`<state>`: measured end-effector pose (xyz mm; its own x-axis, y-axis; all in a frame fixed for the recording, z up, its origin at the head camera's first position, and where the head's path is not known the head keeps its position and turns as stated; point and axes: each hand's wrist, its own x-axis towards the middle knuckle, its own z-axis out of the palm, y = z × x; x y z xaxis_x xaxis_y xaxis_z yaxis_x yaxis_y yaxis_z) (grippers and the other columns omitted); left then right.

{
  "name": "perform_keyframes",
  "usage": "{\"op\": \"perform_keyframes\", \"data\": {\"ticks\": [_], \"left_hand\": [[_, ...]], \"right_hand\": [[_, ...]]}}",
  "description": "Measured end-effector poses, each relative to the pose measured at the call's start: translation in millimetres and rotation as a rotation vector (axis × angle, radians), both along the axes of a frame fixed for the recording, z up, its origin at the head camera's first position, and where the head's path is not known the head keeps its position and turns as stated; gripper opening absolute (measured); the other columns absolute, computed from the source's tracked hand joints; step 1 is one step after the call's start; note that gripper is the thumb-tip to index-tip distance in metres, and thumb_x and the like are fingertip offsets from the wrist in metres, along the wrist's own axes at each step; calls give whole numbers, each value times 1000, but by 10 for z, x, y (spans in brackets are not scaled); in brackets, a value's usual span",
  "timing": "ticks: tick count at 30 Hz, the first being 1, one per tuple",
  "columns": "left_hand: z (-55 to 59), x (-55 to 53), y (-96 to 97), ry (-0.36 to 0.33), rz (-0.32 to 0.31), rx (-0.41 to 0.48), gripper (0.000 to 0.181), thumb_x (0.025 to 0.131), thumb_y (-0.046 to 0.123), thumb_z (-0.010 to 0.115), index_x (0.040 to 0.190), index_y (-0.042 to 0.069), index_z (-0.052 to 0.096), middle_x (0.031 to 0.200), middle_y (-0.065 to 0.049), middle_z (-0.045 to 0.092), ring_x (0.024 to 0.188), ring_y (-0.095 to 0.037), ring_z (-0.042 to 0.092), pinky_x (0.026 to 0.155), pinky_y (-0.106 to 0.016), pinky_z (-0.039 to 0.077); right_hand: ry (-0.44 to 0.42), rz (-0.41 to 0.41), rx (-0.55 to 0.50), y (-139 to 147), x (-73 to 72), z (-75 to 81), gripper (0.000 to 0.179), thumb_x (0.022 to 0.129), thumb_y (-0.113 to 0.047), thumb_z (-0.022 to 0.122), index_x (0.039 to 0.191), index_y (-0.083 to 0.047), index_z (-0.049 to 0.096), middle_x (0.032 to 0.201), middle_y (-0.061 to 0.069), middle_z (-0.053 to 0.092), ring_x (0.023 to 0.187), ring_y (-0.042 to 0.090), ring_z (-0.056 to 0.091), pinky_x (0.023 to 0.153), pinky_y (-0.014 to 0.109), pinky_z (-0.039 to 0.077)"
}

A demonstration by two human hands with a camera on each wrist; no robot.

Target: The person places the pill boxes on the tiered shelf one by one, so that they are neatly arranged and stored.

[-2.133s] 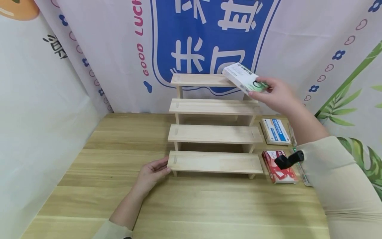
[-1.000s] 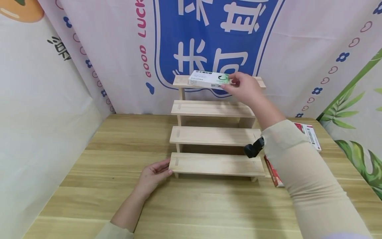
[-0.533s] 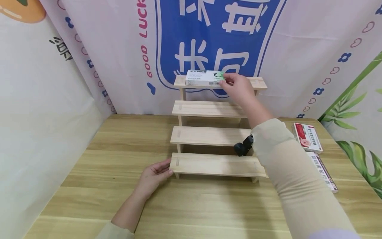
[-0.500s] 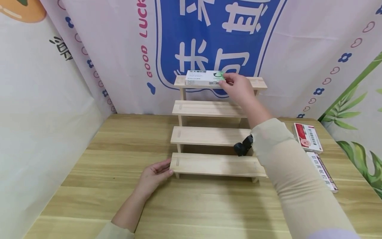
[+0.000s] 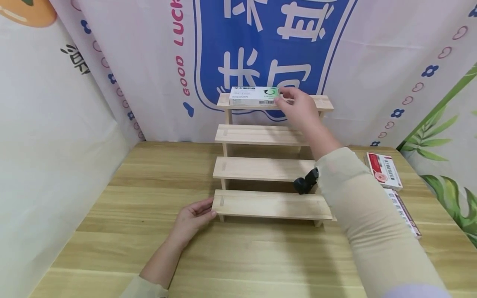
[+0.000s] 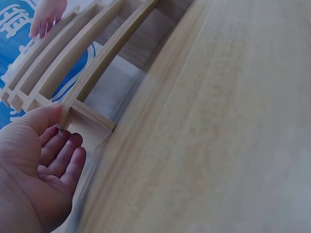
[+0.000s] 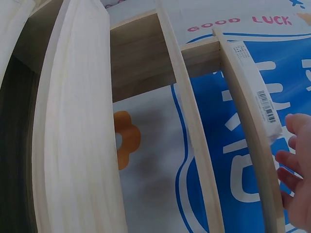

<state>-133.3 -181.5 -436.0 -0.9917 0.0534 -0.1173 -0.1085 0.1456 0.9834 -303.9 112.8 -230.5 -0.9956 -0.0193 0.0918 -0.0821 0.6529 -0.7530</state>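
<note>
A four-tier wooden display rack (image 5: 272, 205) stands against the back cloth. Flat on its top tier, towards the left, lies a white and green medicine box (image 5: 247, 96). My right hand (image 5: 299, 111) is at the box's right end, thumb and fingers spread; the right wrist view shows a small gap between the thumb and the box (image 7: 257, 90). My left hand (image 5: 190, 219) holds the left end of the lowest tier. In the left wrist view its thumb presses the board's corner, and the other fingers are bent beside the side support (image 6: 90, 128).
Right of the rack, a red and white medicine box (image 5: 385, 170) and a white and purple box (image 5: 403, 213) lie on the wooden table (image 5: 253, 265). My right sleeve (image 5: 372, 215) partly covers that side. A printed cloth (image 5: 160, 82) hangs behind.
My right hand brought the medicine box leftwards from above the rack's right side and set it on the top tier; its fingers now part from it. My left hand stays on the lowest tier.
</note>
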Motion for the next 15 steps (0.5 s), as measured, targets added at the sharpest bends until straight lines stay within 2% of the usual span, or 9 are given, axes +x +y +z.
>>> {"op": "perform_keyframes", "data": {"ticks": [8, 15], "left_hand": [[-3, 0, -11, -3, -5, -9, 46, 88, 4, 70, 132, -2, 57, 140, -18, 56, 128, -33, 56, 96, -20, 53], [11, -2, -12, -1, -5, -10, 47, 88, 5, 70, 132, -2, 57, 140, -17, 56, 128, -32, 56, 97, -20, 52]], "right_hand": [[51, -19, -53, 251, 115, 57, 57, 98, -47, 52, 147, -19, 43, 155, 0, 42, 144, 19, 36, 118, 40, 36], [95, -12, -25, 571, 257, 30, 58, 98, -47, 50, 147, -18, 43, 157, 4, 38, 146, 23, 32, 121, 46, 30]]}}
